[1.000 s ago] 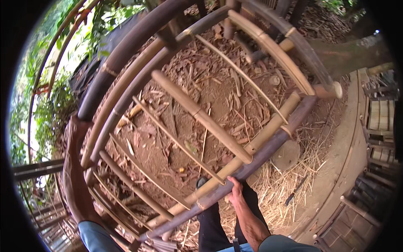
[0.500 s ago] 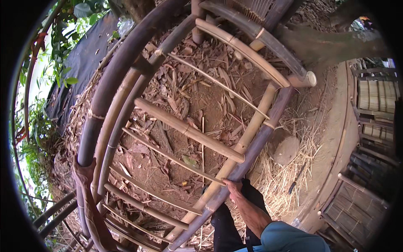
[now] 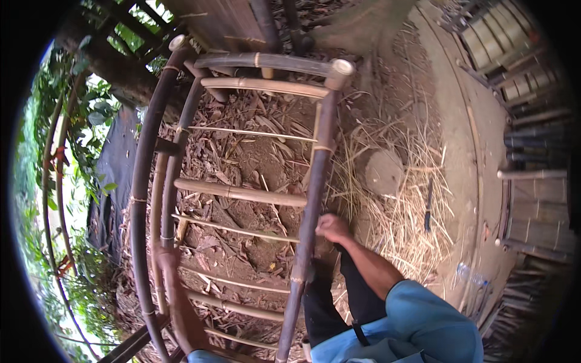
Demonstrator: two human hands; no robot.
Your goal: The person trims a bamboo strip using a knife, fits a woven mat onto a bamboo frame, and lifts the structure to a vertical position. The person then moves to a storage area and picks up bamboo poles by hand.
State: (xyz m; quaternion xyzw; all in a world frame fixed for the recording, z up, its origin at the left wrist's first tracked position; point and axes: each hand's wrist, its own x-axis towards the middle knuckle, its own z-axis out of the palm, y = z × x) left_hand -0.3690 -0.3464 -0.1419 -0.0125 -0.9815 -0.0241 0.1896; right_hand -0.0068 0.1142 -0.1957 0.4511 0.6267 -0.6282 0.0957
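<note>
The person holds a ladder-like bamboo frame [image 3: 242, 193] up off the ground, looking down through its rungs at bare earth strewn with dry leaves and wood chips [image 3: 242, 163]. The right hand [image 3: 331, 227] sits on the dark right rail [image 3: 315, 181] about halfway along its length, fingers wrapped closed around the pole. The left hand [image 3: 164, 257] is on the opposite side, at the pair of curved dark rails [image 3: 140, 181]; it looks clamped around them, though blur and shadow keep me from telling just how the fingers lie. Between the rails run thicker pale bamboo crossbars [image 3: 239, 193] alternating with thin slats [image 3: 242, 132], and the far end is closed by two stout poles [image 3: 260, 72] near a dark post. To the right of the frame lies a spread of dry straw [image 3: 393, 206] with a flat round stone [image 3: 383, 172] in it, and beyond that a curved hard path [image 3: 466, 151] bordered by stacked bamboo pieces [image 3: 532, 151]. Green foliage [image 3: 66, 121] and a black sheet [image 3: 115, 181] stand to the left. As I judge it, the main risk is the frame twisting: the hands grip near the middle and near end, so the long far end could swing into the post or dip and catch the ground. The smooth rail could also slide through the right hand, and the loose straw and stone underfoot invite a stumble.
</note>
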